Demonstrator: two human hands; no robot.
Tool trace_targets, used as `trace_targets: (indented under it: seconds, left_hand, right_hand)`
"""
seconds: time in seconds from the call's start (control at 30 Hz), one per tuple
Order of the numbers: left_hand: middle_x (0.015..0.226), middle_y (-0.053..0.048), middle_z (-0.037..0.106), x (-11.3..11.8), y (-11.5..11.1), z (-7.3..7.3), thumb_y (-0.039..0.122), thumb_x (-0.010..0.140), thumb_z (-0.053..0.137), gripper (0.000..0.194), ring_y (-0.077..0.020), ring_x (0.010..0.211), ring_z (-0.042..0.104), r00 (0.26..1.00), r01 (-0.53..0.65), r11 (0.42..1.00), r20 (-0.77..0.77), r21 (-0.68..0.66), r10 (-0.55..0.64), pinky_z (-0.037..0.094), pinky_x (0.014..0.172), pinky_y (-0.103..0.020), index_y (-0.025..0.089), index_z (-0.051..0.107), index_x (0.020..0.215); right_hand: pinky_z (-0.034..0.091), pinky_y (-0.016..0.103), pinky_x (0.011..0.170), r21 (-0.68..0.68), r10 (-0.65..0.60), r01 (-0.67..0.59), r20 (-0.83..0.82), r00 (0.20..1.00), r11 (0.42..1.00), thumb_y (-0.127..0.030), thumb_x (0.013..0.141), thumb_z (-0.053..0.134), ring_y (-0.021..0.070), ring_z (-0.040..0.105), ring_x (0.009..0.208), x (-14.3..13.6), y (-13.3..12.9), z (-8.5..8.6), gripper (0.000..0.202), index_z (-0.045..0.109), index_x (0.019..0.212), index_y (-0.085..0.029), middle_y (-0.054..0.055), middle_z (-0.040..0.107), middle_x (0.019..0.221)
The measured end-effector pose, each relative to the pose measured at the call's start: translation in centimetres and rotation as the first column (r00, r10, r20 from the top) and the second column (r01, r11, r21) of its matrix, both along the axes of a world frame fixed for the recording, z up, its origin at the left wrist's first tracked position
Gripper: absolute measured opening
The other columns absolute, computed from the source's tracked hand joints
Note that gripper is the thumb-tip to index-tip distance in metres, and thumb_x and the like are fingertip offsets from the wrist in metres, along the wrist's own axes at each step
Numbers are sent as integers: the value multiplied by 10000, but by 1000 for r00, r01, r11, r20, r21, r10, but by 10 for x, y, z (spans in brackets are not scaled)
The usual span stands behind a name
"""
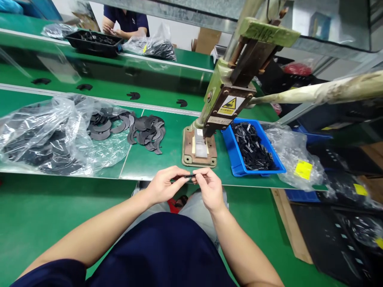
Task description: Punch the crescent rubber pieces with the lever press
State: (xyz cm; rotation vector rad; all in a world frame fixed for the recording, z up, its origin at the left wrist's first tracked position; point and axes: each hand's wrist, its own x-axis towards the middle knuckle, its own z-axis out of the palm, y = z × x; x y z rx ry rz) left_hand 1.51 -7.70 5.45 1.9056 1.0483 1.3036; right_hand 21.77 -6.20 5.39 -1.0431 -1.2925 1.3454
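Observation:
My left hand (166,183) and my right hand (209,187) meet at the front edge of the green bench. Pinched between the fingertips of both is a small black plastic part (189,175); fingers cover most of it, so its full shape is hidden. Just beyond stands a green hand press (230,99), its base (188,153) bearing a pale plate (201,149). Left of the press lies a pile of black curved plastic pieces (148,131). To its right, a blue bin (236,169) holds many small black parts (251,147).
A clear plastic bag (66,135) of black curved pieces covers the left bench. Several black pieces (133,95) lie along the green strip behind. The press's long handle (323,91) reaches right. Across sits a person (125,22) near a black tray (92,46). Another bag (299,155) lies right.

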Motion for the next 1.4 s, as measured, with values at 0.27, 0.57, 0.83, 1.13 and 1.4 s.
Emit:
trace_targets:
  seconds: [0.27, 0.57, 0.83, 1.13, 1.4]
  left_hand:
    - [1047, -68, 800, 0, 3, 1, 221, 1011, 677, 183, -169, 938, 746, 1000, 22, 1000, -7, -1, -22, 608, 856, -304, 213, 752, 1178]
    - [1047, -65, 800, 0, 6, -4, 216, 1005, 680, 182, -168, 928, 747, 1000, 22, 1000, -15, -4, -22, 609, 836, -298, 216, 746, 1174]
    - [1111, -86, 772, -1, 8, -6, 199, 990, 701, 275, -173, 962, 734, 1000, 31, 998, -5, 59, -31, 624, 837, -314, 225, 711, 1264]
    - [1086, -68, 799, -9, 87, -13, 320, 1034, 635, 188, -194, 1006, 748, 972, -147, 988, -179, 37, 151, 608, 929, -338, 213, 780, 1086]
    - [1192, -68, 776, 16, 156, -10, 275, 1054, 548, 263, -225, 1148, 719, 860, -102, 990, -492, 97, 137, 566, 1006, -344, 232, 777, 1174]
  right_hand:
    - [609, 269, 740, -2, -4, 4, 23, 1000, 1000, -487, 925, 745, 133, 709, 764, 2, 4, -2, 277, 742, 1005, -221, 27, 740, 864]
    - [598, 265, 736, 6, -17, 17, 38, 999, 1000, -465, 925, 749, 130, 706, 758, 3, 4, 0, 245, 741, 993, -229, 23, 737, 860]
    - [586, 299, 754, -16, -9, 11, 117, 993, 1000, -521, 931, 719, 147, 690, 769, 2, 5, -5, 308, 726, 1005, -222, 30, 727, 847]
    - [567, 320, 916, 403, -349, 285, 93, 932, 870, -407, 866, 813, 145, 654, 987, 77, 71, 52, 451, 631, 1246, -247, 49, 673, 1095]
    - [539, 426, 1050, 820, -230, -24, 188, 955, 572, -617, 693, 889, 236, 681, 1272, 123, 128, 229, 891, 542, 1453, -306, 95, 598, 1453]
